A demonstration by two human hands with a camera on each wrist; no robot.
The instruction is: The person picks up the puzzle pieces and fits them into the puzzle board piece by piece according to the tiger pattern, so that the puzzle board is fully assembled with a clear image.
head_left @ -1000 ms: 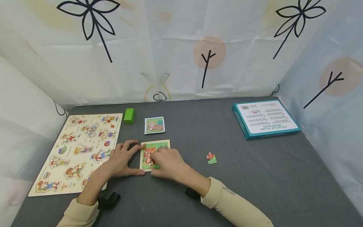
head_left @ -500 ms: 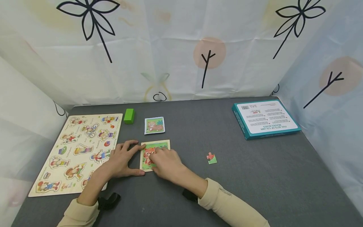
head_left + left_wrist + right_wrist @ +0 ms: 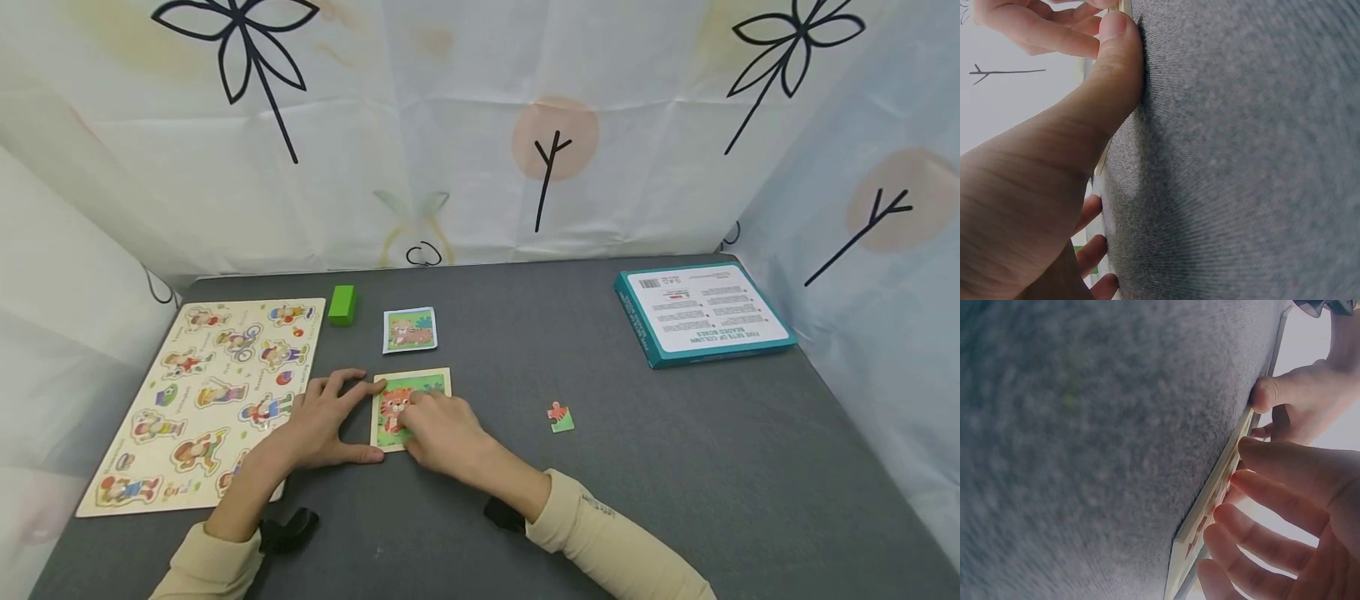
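A small framed jigsaw puzzle (image 3: 431, 382) with a red-orange animal on green lies flat on the grey table. My left hand (image 3: 322, 423) spans its left side, thumb at the near corner and a finger at the far corner. My right hand (image 3: 450, 432) is over the puzzle, its fingertips touching the picture and hiding its right part. In the right wrist view those fingers (image 3: 1260, 534) are loosely bent against the puzzle's face, apart from one another. A loose corner jigsaw piece (image 3: 560, 418), red and green, lies to the right of the hands.
Behind the puzzle lies a small picture card (image 3: 409, 331), with a green block (image 3: 342, 306) to its left. A large figure board (image 3: 187, 433) fills the left side, partly under the left forearm. At the back right sits a teal box (image 3: 708, 315).
My right hand has shifted slightly on the puzzle, with its thumb drawn closer to the fingers. The left hand and the loose piece stay in place.
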